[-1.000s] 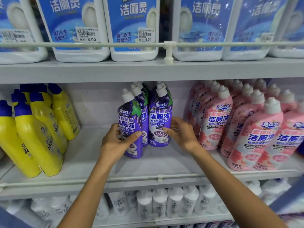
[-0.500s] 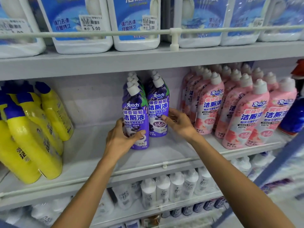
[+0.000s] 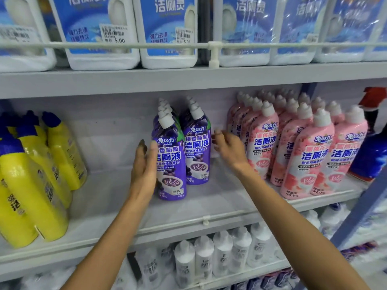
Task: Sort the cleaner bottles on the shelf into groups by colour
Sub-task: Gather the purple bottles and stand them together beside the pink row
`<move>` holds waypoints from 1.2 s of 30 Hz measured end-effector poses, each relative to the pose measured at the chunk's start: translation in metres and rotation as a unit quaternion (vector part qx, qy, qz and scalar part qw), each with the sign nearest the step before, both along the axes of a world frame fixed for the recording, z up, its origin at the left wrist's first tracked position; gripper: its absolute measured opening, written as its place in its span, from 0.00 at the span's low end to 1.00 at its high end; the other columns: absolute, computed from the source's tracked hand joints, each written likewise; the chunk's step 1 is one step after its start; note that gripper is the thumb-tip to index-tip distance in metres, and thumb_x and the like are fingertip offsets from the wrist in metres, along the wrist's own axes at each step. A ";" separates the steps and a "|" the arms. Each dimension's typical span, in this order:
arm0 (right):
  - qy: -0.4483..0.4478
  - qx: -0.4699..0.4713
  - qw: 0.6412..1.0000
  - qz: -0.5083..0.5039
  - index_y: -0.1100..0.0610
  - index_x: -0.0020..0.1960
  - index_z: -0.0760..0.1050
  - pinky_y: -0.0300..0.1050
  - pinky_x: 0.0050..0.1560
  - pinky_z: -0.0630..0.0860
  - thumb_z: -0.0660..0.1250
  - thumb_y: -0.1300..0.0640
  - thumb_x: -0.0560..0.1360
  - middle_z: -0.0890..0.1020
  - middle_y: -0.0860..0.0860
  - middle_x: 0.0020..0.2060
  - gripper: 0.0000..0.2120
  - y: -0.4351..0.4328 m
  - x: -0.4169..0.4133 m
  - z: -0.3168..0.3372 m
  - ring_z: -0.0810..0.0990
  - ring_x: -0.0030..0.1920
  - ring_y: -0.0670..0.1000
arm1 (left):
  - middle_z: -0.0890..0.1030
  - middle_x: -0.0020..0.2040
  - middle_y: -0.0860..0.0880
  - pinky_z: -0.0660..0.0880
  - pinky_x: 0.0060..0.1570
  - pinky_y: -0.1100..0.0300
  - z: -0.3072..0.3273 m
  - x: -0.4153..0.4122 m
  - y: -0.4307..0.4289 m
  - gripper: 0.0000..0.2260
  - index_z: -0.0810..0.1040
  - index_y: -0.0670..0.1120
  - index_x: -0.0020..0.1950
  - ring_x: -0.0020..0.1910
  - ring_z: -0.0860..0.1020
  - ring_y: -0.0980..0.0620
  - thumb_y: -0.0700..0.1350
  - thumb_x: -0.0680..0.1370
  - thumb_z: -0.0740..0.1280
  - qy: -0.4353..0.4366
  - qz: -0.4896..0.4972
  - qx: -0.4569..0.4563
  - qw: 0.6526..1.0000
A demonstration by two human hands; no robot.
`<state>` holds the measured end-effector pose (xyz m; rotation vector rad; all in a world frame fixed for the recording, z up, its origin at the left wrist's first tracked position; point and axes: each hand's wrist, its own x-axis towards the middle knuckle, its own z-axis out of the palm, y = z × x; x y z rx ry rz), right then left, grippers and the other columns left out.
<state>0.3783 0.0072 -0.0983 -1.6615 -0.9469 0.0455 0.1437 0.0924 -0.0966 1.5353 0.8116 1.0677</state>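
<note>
Two short rows of purple bottles (image 3: pixel 172 164) stand upright on the shelf (image 3: pixel 219 203), side by side and directly between the hands. The left hand (image 3: pixel 144 170) lies flat against the left side of the nearest one, its fingers straight, close together and pointing up. The right hand (image 3: pixel 229 150) is on the far side of the pair with its fingers loosely curled and nothing in its grip. Its fingertips are just beside the right-hand row, but the blur there makes it unclear whether they actually touch the plastic.

Yellow bottles (image 3: pixel 31 185) with blue caps lean together well out to the left of the left hand. Pink bottles (image 3: pixel 310 160) crowd just behind and to the right of the right hand, and a dark blue spray bottle (image 3: pixel 370 155) stands beyond them. White bottles (image 3: pixel 204 258) line the level beneath both forearms. Blue-labelled jugs (image 3: pixel 167 28) sit on the level above the hands.
</note>
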 end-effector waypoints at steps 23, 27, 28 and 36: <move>0.372 0.055 0.903 0.208 0.53 0.63 0.77 0.49 0.56 0.81 0.48 0.35 0.84 0.87 0.53 0.46 0.29 0.064 0.005 0.051 0.85 0.47 0.53 | 0.77 0.73 0.46 0.77 0.66 0.50 0.038 0.041 0.057 0.39 0.64 0.48 0.81 0.66 0.81 0.48 0.72 0.78 0.58 -0.143 -0.147 -0.164 0.965; 0.289 0.066 0.931 0.215 0.50 0.64 0.77 0.37 0.43 0.81 0.47 0.38 0.85 0.88 0.47 0.46 0.25 0.049 -0.003 0.022 0.87 0.45 0.45 | 0.82 0.68 0.54 0.77 0.64 0.58 0.023 0.025 0.029 0.27 0.70 0.51 0.76 0.61 0.82 0.59 0.65 0.84 0.54 -0.133 -0.144 -0.061 0.979; 0.274 0.067 0.935 0.213 0.50 0.69 0.75 0.39 0.48 0.82 0.48 0.36 0.85 0.87 0.48 0.51 0.26 0.046 -0.007 0.015 0.86 0.51 0.46 | 0.83 0.65 0.54 0.77 0.65 0.55 0.013 0.022 0.021 0.26 0.70 0.52 0.76 0.61 0.83 0.58 0.64 0.83 0.60 -0.114 -0.141 -0.029 0.983; 0.175 0.046 0.974 0.139 0.44 0.80 0.60 0.58 0.77 0.66 0.54 0.23 0.75 0.70 0.48 0.76 0.40 0.036 -0.029 0.011 0.69 0.76 0.50 | 0.81 0.67 0.54 0.81 0.60 0.54 -0.014 0.026 0.008 0.50 0.57 0.52 0.83 0.63 0.82 0.53 0.50 0.67 0.82 -0.075 -0.080 0.066 0.992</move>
